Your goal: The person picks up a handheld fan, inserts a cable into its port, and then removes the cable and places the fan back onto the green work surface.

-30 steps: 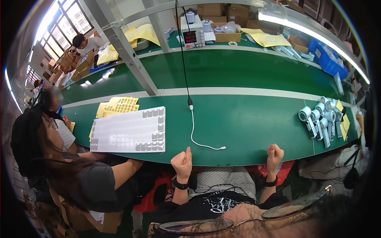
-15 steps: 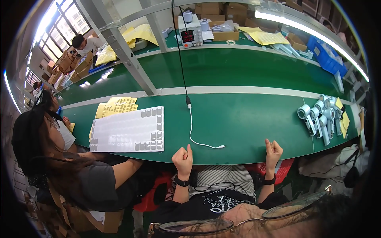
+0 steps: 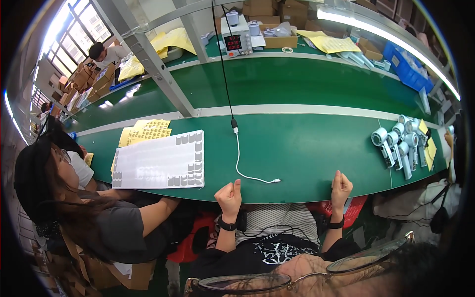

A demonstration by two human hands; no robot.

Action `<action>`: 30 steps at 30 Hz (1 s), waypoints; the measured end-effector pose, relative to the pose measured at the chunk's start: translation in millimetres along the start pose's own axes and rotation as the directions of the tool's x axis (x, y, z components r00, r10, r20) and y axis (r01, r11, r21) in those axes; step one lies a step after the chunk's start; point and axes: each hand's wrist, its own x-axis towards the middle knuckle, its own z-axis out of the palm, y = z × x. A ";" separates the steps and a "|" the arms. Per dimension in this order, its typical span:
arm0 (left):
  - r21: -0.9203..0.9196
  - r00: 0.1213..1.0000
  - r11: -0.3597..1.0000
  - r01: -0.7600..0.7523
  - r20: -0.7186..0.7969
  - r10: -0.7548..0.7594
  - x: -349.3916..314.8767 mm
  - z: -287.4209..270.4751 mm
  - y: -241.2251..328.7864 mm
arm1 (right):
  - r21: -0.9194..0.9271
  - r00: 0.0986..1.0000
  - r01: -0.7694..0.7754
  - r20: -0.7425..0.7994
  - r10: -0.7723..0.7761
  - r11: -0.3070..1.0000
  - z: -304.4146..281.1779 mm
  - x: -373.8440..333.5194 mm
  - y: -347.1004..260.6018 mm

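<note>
My left hand (image 3: 228, 198) is curled into a fist with the thumb pointing up, at the front edge of the green table (image 3: 297, 148). A similar fist with a raised thumb is made by my right hand (image 3: 341, 189), farther right along that edge. Neither holds anything. Between and beyond them lies a white charging cable (image 3: 239, 157), its small plug close to my left hand. It joins a black cable (image 3: 227, 74) hanging from above. Several light-blue handheld fans (image 3: 403, 141) lie heaped at the right, beyond my right hand.
A white sheet with grey stickers (image 3: 158, 161) lies at the left over yellow sticker sheets (image 3: 145, 131). A person (image 3: 114, 222) sits close on my left. Behind a metal post (image 3: 163, 74) are a power supply with a red display (image 3: 236, 39) and a blue bin (image 3: 406, 67).
My hands keep their closed, thumb-up pose in nearly the same places. The view has shifted slightly, and the person on the left has turned the head a little.
</note>
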 end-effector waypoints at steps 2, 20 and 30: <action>-0.003 1.000 1.000 0.001 0.002 -0.001 0.2 -0.3 -0.1 | 0.010 1.000 -0.012 0.005 0.012 1.000 0.3 -0.2 0.6; 0.001 1.000 1.000 0.027 -0.001 -0.027 -1.6 0.4 -1.5 | 0.158 0.999 -0.049 0.016 0.047 0.986 2.6 -1.8 1.3; 0.016 1.000 1.000 0.014 0.008 -0.014 -1.6 1.1 -3.5 | 0.268 0.998 -0.060 0.032 0.054 0.962 3.5 -1.6 -1.3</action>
